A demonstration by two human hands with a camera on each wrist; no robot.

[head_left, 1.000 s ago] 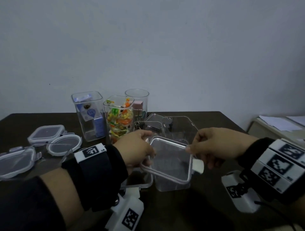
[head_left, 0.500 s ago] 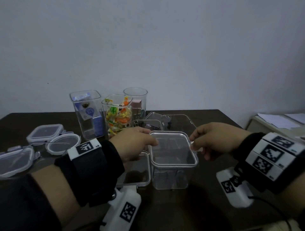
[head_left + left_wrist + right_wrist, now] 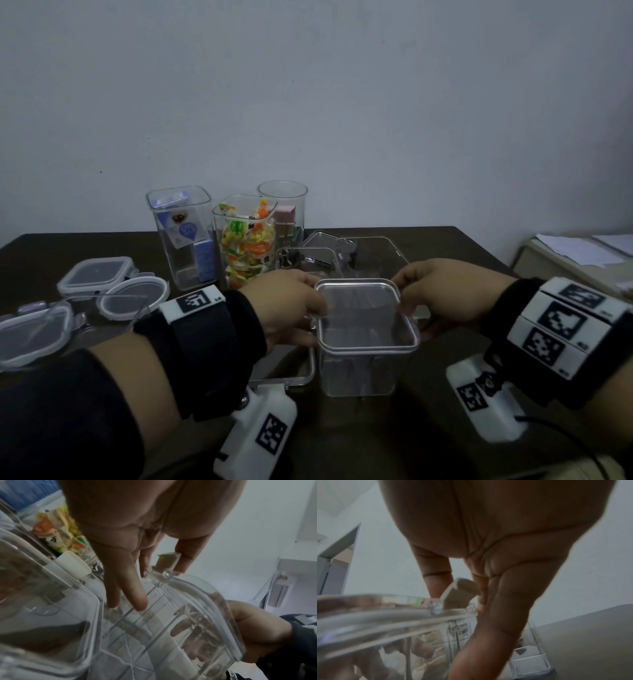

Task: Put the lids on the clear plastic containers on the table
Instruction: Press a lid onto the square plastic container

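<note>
A clear square container (image 3: pixel 359 370) stands on the dark table (image 3: pixel 394 445) between my hands. Its clear lid (image 3: pixel 359 308) lies flat on the rim. My left hand (image 3: pixel 313 318) holds the lid's left edge; in the left wrist view my left hand (image 3: pixel 154 582) pinches the raised pale clasp (image 3: pixel 169 561) while two fingers (image 3: pixel 126 595) lie down the container's wall. On the other side my right hand (image 3: pixel 412 308) holds the right edge. The right wrist view shows my right hand (image 3: pixel 471 608) around the other raised clasp (image 3: pixel 462 592), thumb running down the wall.
Behind stand three tall open containers: one with blue packets (image 3: pixel 183 240), one with sweets (image 3: pixel 246 243), one round (image 3: pixel 284 212). Low open boxes (image 3: pixel 363 250) sit behind my hands. Loose lids (image 3: pixel 96 275) (image 3: pixel 132 298) (image 3: pixel 30 335) lie left. A flat clear lid (image 3: pixel 291 375) lies under my left wrist.
The lid, held tilted above the container a second ago, has come down flat onto the rim. Both hands stayed on its side edges.
</note>
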